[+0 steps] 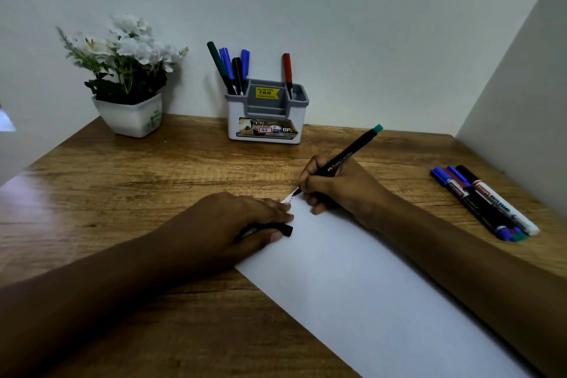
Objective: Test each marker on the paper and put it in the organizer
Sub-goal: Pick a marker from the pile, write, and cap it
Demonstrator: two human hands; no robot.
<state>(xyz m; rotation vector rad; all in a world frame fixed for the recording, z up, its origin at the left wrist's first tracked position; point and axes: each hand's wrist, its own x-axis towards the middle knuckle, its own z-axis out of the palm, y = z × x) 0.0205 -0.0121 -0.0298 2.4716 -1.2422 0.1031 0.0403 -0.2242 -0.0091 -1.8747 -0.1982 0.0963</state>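
Paper [368, 279] lies slanted under both my forearms on the wooden table [122, 181]. My left hand [233, 224] presses its far corner flat while curled around a black cap [283, 229]. My right hand [334, 187] pinches a green-ended marker [349, 153], tip touching that corner beside small test marks. So close to the edge, I judge the tip could slip off and mark the wood. Beyond stands the organizer [267, 120] with five markers in it; the untested markers [484, 202] lie at my right. A flower pot [132, 116] sits far left against plain white walls.
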